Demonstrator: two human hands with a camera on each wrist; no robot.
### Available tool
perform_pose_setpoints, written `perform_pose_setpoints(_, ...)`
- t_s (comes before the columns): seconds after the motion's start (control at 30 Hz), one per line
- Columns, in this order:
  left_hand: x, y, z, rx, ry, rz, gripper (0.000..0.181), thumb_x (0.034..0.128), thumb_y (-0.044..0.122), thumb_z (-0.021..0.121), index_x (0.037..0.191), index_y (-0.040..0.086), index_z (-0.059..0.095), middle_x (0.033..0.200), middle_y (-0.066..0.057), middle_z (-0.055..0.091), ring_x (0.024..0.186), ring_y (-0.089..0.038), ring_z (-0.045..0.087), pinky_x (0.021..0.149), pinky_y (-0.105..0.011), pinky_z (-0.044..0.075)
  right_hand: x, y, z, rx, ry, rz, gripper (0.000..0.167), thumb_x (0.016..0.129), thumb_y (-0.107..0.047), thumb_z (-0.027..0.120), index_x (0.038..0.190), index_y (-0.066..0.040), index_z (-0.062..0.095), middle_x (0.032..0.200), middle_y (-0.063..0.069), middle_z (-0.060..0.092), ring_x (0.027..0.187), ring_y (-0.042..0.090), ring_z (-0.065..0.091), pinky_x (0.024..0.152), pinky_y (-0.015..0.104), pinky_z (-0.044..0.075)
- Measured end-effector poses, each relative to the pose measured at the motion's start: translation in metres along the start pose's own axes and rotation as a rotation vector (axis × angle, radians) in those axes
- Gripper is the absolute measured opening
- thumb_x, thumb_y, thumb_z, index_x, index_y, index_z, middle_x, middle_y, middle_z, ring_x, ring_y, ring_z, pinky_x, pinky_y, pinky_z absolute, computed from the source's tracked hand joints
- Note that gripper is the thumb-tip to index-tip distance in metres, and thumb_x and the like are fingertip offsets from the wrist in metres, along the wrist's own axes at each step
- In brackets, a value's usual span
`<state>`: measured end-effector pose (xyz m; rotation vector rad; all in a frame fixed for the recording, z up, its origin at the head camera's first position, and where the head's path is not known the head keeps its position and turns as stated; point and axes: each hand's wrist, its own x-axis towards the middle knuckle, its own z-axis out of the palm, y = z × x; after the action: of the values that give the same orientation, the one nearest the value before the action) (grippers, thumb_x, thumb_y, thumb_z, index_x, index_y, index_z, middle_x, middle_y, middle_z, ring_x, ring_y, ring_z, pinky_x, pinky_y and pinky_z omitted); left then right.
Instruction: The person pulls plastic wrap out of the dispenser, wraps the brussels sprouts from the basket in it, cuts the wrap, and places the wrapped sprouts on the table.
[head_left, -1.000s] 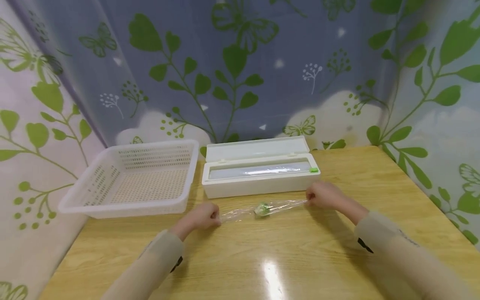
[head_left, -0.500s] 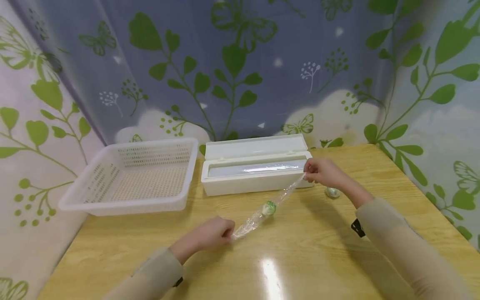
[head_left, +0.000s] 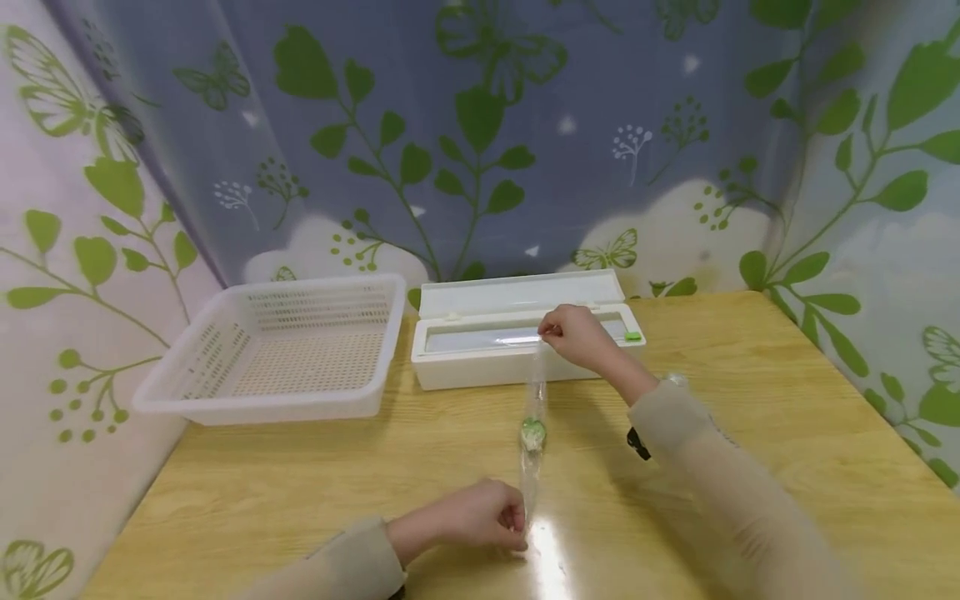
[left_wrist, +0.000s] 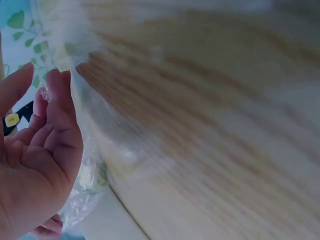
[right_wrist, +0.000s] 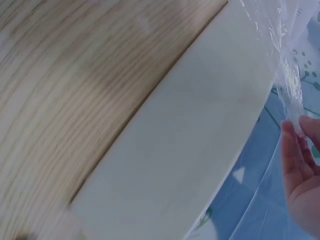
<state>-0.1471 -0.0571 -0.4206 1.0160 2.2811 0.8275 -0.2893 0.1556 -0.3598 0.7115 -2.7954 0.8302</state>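
A strip of clear cling film [head_left: 536, 383] stretches between my two hands over the table. Inside it, near the middle, sits a small round green-and-white vegetable piece [head_left: 533, 435] whose kind I cannot tell. My left hand [head_left: 487, 515] pinches the film's near end, low at the front. The far end is pinched by my right hand [head_left: 577, 335], raised in front of the white cling film box [head_left: 487, 371]. In the right wrist view, thumb and fingertips [right_wrist: 287, 131] meet on the bunched film [right_wrist: 290, 85]. The left wrist view shows curled fingers [left_wrist: 60, 107] beside the film.
The box's lid [head_left: 521, 293] is raised; a film roll [head_left: 472, 340] lies inside, with a green tab [head_left: 633, 337] at the right end. A white perforated basket [head_left: 262, 408] stands at the left. A small film-wrapped ball [head_left: 677, 379] shows behind the right sleeve.
My right hand has moved up and left, my left hand down and right. The film strip has turned from nearly crosswise to nearly lengthwise, twisted around the vegetable piece.
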Motion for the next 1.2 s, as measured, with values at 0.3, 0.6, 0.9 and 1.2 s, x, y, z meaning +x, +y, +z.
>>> perform_pose_setpoints(0.3, -0.003, -0.001, -0.001, -0.269, -0.059, -0.018, 0.009, 0.0818, 0.011, 0.062, 0.078, 0.006, 0.055, 0.065, 0.004, 0.059, 0.056, -0.005, 0.056, 0.050, -0.018, 0.045, 0.005, -0.009, 0.017, -0.052, 0.012, -0.010, 0.015, 0.084, -0.006, 0.058, 0.096, -0.002, 0.066, 0.090, 0.008, 0.060, 0.079, 0.021, 0.056, 0.068, 0.033, 0.046)
perform_pose_setpoints(0.6, 0.006, -0.012, -0.036, -0.164, 0.057, 0.049, 0.006, 0.0836, 0.010, 0.060, 0.080, 0.006, 0.057, 0.071, 0.000, 0.060, 0.064, -0.007, 0.057, 0.059, -0.021, 0.046, -0.022, -0.007, 0.016, -0.189, 0.189, -0.260, 0.017, 0.077, -0.003, 0.065, 0.094, -0.002, 0.064, 0.094, 0.010, 0.057, 0.088, 0.025, 0.053, 0.073, 0.037, 0.045)
perform_pose_setpoints(0.9, 0.036, -0.026, -0.052, 0.090, 0.251, 0.229, 0.014, 0.0824, 0.004, 0.061, 0.096, 0.001, 0.064, 0.097, -0.006, 0.062, 0.090, -0.015, 0.056, 0.074, -0.022, 0.045, -0.062, -0.014, 0.032, -0.141, 0.054, -0.510, 0.011, 0.070, 0.000, 0.071, 0.078, -0.005, 0.065, 0.077, 0.001, 0.057, 0.070, 0.015, 0.057, 0.060, 0.025, 0.047)
perform_pose_setpoints(1.2, 0.051, -0.026, -0.056, 0.556, 0.170, 0.356, 0.023, 0.0773, 0.003, 0.066, 0.100, 0.004, 0.065, 0.108, -0.005, 0.058, 0.103, -0.017, 0.052, 0.090, -0.021, 0.037, -0.080, -0.011, 0.043, -0.138, -0.123, -0.540, 0.012, 0.068, 0.003, 0.069, 0.078, -0.003, 0.066, 0.079, 0.003, 0.062, 0.073, 0.014, 0.059, 0.067, 0.023, 0.048)
